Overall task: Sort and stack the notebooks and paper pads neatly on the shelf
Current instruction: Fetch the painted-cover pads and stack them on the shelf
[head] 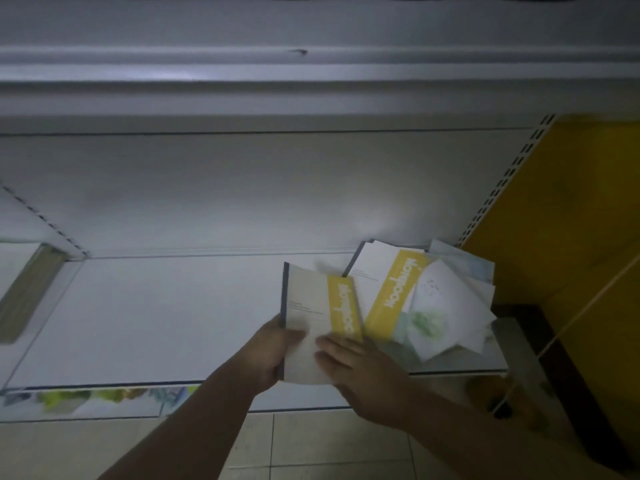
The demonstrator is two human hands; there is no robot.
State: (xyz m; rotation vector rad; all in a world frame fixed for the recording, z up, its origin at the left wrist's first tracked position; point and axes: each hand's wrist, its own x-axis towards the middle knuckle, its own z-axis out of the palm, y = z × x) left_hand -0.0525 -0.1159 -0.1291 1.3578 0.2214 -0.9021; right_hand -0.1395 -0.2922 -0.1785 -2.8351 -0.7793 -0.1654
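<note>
Now | notebook (310, 306): pale, yellow band | left grip (272, 353) holding it | right grip (367, 372) flat atop

Dim lighting here. The big yellow panel (571, 202) takes up the right side, with a slotted metal upright (512, 174) running along its left edge. Behind everything is a plain white back panel (242, 188), and above it a grey rail (311, 74) with a small dark mark (299, 51). A pale cord (571, 321) slants down across the yellow panel. Beige floor tiles (311, 441) sit at the bottom, and there's a blurry green and blue picture strip (104, 400) low on the left.
</note>
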